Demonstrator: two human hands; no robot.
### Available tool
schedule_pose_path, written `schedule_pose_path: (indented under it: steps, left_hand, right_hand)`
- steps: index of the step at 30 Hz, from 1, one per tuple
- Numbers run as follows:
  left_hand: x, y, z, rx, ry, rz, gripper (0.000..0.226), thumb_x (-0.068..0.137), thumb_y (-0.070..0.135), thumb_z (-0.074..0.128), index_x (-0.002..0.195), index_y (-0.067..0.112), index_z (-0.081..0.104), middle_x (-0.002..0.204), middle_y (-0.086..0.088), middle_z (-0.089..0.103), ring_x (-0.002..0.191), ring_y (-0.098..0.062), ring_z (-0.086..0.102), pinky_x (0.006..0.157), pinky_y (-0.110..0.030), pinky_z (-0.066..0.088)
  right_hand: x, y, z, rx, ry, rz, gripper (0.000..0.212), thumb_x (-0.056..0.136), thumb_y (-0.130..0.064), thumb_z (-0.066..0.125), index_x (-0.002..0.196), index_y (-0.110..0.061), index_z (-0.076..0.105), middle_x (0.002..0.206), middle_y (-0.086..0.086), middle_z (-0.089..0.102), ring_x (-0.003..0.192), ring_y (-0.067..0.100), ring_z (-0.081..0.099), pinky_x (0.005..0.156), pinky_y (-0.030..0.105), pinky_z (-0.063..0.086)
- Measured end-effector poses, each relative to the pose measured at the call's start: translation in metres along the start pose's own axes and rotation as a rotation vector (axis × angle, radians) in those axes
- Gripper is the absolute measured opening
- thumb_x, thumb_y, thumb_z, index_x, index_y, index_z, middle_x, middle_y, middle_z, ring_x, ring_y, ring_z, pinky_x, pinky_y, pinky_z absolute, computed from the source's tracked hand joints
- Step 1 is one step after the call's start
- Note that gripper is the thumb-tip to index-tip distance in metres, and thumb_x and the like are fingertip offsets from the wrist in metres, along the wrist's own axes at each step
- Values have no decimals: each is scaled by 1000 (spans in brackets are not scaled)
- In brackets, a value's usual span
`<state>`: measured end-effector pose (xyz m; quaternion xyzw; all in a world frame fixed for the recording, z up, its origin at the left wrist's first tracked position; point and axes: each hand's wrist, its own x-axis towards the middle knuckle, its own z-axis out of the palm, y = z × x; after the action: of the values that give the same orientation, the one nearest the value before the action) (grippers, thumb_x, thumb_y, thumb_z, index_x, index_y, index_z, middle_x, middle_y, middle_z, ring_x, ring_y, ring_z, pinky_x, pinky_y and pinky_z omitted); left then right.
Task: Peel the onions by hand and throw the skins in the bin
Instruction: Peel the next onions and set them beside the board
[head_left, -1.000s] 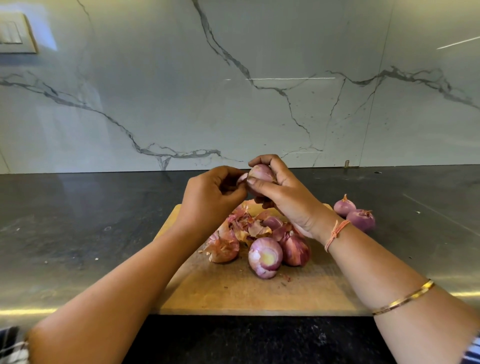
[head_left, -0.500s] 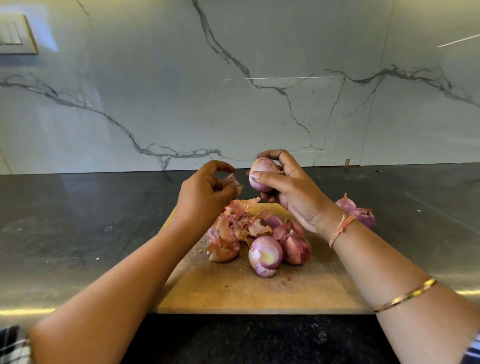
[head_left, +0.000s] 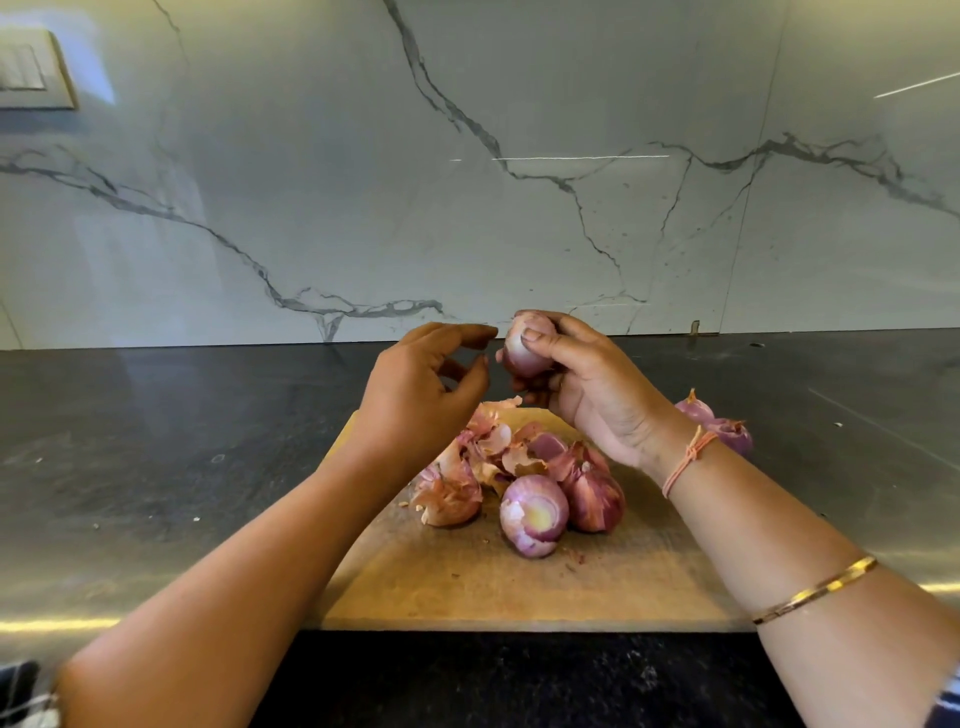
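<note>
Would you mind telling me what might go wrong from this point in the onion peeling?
1. The right hand holds the partly peeled purple onion in its fingers above the wooden chopping board; it may slip and drop.
2. The loose pinkish onion skins pile among onions on the board; no bin shows, so bits may scatter.
3. Behind that wrist, two unpeeled purple onions lie on the dark counter and could be knocked away.

A small half-peeled purple onion (head_left: 527, 345) gripped in the right hand (head_left: 597, 395), above loose papery pink skins (head_left: 493, 441) and a peeled purple-white onion (head_left: 534, 514)
</note>
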<state>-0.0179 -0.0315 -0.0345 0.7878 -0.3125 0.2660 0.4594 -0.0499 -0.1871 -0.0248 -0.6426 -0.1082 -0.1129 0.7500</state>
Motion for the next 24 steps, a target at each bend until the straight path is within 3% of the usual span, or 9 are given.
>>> schedule_pose_path:
  steps: [7,10,16,24]
  left_hand:
    - [-6,7,2,-102,16,54,29,82,15,71,111,19,69,92,14,68,84,2,66,74,-16,55]
    - [-7,9,3,-123,32,54,28,83,11,69,110,18,69,89,19,67,85,4,66,76,-14,53]
    - [-7,10,4,-159,47,10,27,82,8,66,108,18,70,93,12,71,84,1,68,81,-25,56]
    - [-2,3,2,-48,164,3,21,81,2,62,93,15,73,76,20,64,75,-2,62,70,-26,54]
  right_hand:
    - [-2,-1,2,115,-55,43,22,98,-20,43,115,-8,50,98,16,56,70,16,59,61,24,49]
    - [-3,-2,3,132,-57,39,14,98,-18,45,107,-10,51,90,12,60,67,14,62,59,24,51]
    - [-5,-3,7,136,-46,32,10,96,-16,48,102,-11,54,87,11,61,69,17,62,57,23,52]
    - [-7,-1,12,106,-89,48,12,95,-15,48,104,-10,55,91,13,60,66,18,59,58,25,48]
